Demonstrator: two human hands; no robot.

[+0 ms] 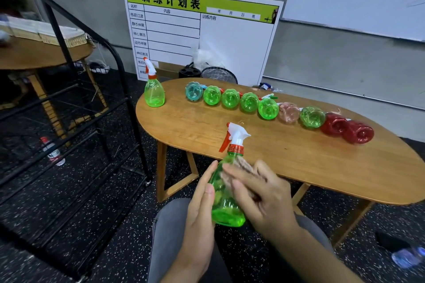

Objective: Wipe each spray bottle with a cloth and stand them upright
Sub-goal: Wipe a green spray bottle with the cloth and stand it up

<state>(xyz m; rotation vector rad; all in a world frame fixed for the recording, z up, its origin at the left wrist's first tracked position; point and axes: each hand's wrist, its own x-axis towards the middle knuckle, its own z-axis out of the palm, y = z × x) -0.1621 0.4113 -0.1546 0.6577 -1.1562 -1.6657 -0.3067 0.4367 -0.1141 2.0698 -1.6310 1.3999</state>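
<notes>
Green translucent bottle [226, 200] – left hand [200, 211] steadying, right hand [259, 193] pressing cloth [245, 164]

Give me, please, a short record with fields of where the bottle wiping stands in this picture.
held bottle: green spray bottle, upright, off the table
left hand: supports the bottle's side, fingers straight
right hand: presses a cloth on the bottle
standing: one green bottle at the table's left end
lying: row of nine bottles
table: wooden oval
</notes>
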